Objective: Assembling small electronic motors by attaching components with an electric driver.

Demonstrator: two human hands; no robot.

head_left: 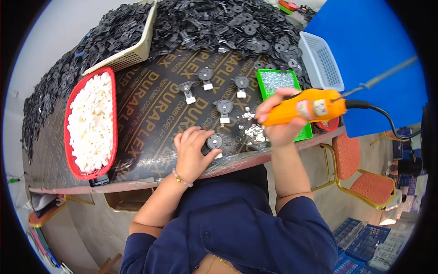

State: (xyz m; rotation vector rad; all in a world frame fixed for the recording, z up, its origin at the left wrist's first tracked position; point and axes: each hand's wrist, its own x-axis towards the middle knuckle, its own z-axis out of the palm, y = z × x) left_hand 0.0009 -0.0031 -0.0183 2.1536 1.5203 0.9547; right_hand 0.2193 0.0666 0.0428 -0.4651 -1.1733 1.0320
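Observation:
My left hand lies at the table's near side, its thumb and fingers closed round a black round plastic part with a white piece under it. In my right hand is an orange electric screwdriver, held sideways with its tip toward the left. Below that tip lies a loose group of small shiny metal pieces. Several similar black parts with white ends, such as one black part, lie apart beyond my left hand.
A red basket of white pieces stands left. A green tray of small metal pieces is right, near a pale plastic basket. Heaped black parts cover the far side, around a cream basket. The screwdriver's black cable runs right.

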